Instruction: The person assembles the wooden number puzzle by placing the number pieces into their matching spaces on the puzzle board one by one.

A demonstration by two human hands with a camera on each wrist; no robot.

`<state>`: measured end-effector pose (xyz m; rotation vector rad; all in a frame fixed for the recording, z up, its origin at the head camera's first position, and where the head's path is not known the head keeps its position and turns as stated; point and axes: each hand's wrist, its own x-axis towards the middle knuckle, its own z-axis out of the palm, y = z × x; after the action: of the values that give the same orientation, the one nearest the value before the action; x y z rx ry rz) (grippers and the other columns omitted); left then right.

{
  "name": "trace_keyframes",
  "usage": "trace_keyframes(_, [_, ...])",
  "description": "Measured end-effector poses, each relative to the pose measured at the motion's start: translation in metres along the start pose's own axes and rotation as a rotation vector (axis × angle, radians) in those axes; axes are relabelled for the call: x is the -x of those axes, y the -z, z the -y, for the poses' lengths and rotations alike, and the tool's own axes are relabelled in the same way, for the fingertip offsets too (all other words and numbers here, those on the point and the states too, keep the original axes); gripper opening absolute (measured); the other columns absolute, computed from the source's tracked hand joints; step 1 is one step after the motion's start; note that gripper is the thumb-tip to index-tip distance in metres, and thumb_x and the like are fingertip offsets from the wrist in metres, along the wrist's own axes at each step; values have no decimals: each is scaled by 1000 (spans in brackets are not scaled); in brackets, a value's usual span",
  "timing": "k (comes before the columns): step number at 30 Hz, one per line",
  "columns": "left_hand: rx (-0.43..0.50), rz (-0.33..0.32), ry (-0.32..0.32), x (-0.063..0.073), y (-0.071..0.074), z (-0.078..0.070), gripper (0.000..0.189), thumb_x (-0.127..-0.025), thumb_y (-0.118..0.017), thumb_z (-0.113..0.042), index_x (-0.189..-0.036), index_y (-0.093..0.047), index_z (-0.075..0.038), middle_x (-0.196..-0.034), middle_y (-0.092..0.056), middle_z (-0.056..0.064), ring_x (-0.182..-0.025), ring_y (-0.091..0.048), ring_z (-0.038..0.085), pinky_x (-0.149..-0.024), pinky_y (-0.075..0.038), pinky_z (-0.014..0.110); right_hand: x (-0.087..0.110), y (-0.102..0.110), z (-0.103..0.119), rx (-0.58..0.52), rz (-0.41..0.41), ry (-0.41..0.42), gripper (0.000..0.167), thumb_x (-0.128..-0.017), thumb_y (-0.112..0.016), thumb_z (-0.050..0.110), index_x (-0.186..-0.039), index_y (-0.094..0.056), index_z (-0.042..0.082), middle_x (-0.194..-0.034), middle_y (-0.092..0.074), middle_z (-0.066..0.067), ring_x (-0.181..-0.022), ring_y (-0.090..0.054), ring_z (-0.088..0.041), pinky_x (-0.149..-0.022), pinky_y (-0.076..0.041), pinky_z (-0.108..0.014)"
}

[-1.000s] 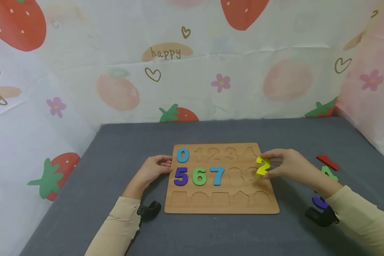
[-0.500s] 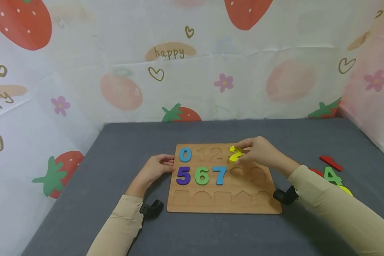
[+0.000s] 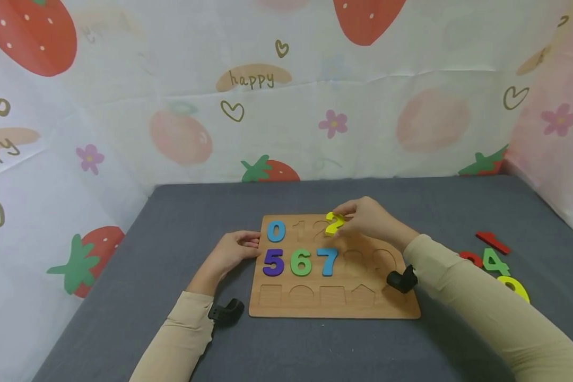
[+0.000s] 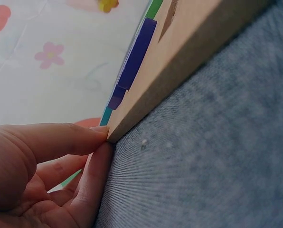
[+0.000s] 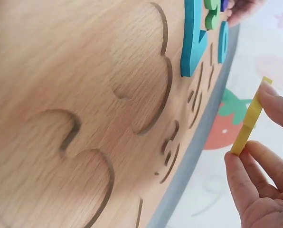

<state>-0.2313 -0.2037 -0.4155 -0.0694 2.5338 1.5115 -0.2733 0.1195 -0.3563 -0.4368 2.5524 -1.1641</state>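
Observation:
My right hand (image 3: pixel 370 220) pinches a yellow number 2 piece (image 3: pixel 335 225) above the top row of the wooden number board (image 3: pixel 286 309), overlapping the 2-shaped recess. In the right wrist view, thumb and fingertips hold the yellow piece (image 5: pixel 247 124) by opposite ends, clear of the board. At the board's left edge is my left hand (image 3: pixel 229 252). The left wrist view shows its thumb and finger (image 4: pixel 99 164) gripping the board's corner (image 4: pixel 120 132). A blue 0 (image 3: pixel 276 232), purple 5 (image 3: pixel 274 263), green 6 (image 3: pixel 301 263) and blue 7 (image 3: pixel 327 262) sit in the board.
Right of the board lie a red 1 (image 3: pixel 493 242), a green 4 (image 3: pixel 495 262), a red piece (image 3: pixel 471 259) and a yellow round piece (image 3: pixel 514 287), partly behind the right sleeve. Grey cloth covers the table (image 3: pixel 196 207); a printed curtain (image 3: pixel 277 122) hangs behind.
My right hand has carried the yellow 2 leftward from the board's right edge to its top row. Loose pieces at the right are uncovered more. My left hand stays at the left edge.

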Motion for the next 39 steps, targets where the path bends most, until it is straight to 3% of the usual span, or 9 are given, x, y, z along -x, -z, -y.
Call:
trace_keyframes(14, [11, -1, 10, 0, -1, 0, 49, -89, -72, -7, -135, -59, 0, -121, -66, 18, -112, -64, 26, -98, -51, 39, -23, -16, 2, 38, 41, -18, 58, -80, -83, 13, -134, -63, 5, -135, -62, -17, -120, -60, -33, -86, -57, -33])
trace_keyframes(20, [8, -2, 12, -1, -1, 0, 48, -88, -72, -7, -134, -59, 0, -120, -67, 17, -112, -64, 25, -98, -51, 39, -29, -20, 1, 62, 49, -18, 58, -79, -83, 12, -133, -63, 4, -136, -61, -18, -124, -58, -34, -81, -56, -29])
trace_keyframes(28, [6, 5, 5, 0, 0, 1, 48, -89, -71, -7, -135, -59, 0, -121, -67, 18, -114, -63, 27, -99, -50, 39, -36, -26, 2, 123, 45, -22, 57, -78, -85, 14, -131, -65, 5, -133, -64, -16, -123, -58, -34, -91, -55, -37])
trace_keyframes(39, [13, 4, 4, 1, 0, -1, 48, -89, -72, -7, -135, -59, 0, -121, -67, 17, -112, -63, 25, -98, -51, 38, -37, -30, 3, 188, 51, -37, 58, -77, -85, 14, -130, -65, 4, -132, -65, -16, -118, -59, -33, -94, -54, -40])
